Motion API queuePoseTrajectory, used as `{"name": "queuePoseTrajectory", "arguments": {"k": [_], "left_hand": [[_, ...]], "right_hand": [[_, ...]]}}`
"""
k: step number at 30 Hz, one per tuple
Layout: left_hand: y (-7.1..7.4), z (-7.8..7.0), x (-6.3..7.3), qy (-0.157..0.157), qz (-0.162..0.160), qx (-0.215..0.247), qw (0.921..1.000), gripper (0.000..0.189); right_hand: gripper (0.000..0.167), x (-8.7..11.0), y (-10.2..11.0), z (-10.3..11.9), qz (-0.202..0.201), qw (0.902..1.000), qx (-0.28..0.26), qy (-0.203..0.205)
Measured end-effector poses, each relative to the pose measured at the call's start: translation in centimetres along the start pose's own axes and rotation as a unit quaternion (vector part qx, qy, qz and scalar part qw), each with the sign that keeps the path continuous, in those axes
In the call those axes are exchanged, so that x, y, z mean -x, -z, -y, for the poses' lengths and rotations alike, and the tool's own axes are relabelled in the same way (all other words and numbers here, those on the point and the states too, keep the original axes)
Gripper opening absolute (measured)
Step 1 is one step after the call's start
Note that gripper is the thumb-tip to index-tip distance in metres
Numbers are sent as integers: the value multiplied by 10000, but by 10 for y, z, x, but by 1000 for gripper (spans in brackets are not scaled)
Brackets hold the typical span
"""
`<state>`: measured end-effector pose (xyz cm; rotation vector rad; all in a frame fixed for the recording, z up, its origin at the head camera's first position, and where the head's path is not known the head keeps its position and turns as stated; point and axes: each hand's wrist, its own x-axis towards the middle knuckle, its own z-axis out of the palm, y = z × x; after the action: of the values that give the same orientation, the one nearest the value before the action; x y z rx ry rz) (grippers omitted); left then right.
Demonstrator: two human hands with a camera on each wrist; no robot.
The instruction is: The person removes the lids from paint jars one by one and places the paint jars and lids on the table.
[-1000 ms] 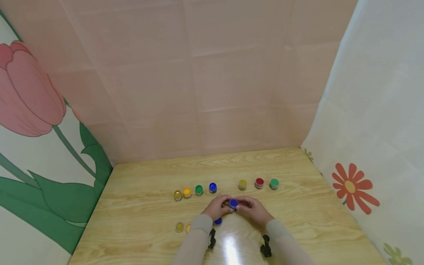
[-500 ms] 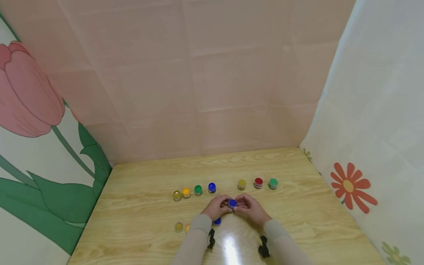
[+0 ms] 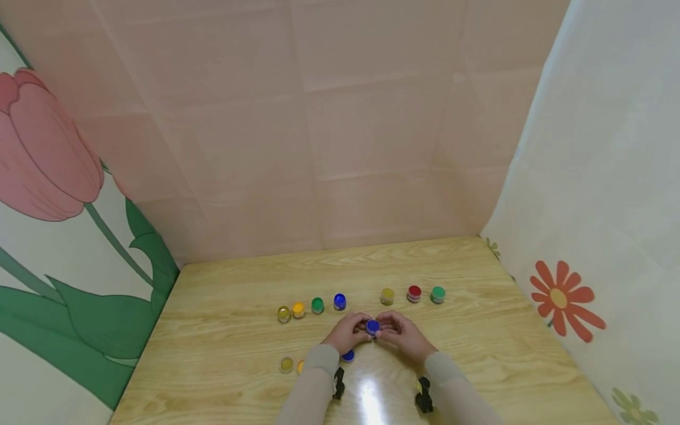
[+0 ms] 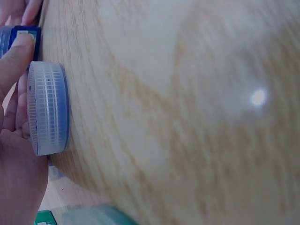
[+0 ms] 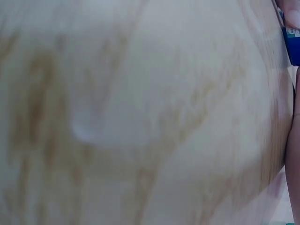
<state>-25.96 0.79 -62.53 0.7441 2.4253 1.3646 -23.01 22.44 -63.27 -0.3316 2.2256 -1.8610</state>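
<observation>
Passage open over tabletop (image 3: 510, 342) right of the right hand (image 3: 406, 339) — forward way obstructed by yellow jar (image 3: 387, 296) and red jar (image 3: 414, 294)

Eight jars (image 3: 373, 326): one between two hands (image 3: 346, 333), four toward 10 o'clock, three toward 2. Four lids (image 3: 347, 356) toward 8 o'clock, the green lid (image 4: 96, 215) only in the left wrist view. Two black wrist devices (image 3: 339, 385).

Four jars (image 3: 317, 305) on the table (image 3: 223, 333) left of three others (image 3: 414, 294), lids (image 3: 287, 365) before the four, another jar (image 3: 373, 326) between the fingers (image 3: 389, 337).
</observation>
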Motion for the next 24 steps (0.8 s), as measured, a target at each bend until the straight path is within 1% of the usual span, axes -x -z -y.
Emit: {"name": "queuePoseTrajectory", "arguments": {"k": [5,11,17,21,24], "left_hand": [[3,-9,3,28,-6,-7,10000,30],[4,-16,7,-48,-23,-6,10000,33],[2,-12,6,35,-22,-2,10000,34],[1,-9,4,63,-18,-9,10000,32],[2,-9,3,101,-27,-28,9999,32]], "right_hand": [[35,0,-3,3,-56,10000,8,47],[36,3,-1,4,24,10000,41,-12],[41,4,2,3,73,10000,5,-24],[45,2,1,1,-2,10000,63,12],[42,1,-1,0,-54,9999,124,27]]}}
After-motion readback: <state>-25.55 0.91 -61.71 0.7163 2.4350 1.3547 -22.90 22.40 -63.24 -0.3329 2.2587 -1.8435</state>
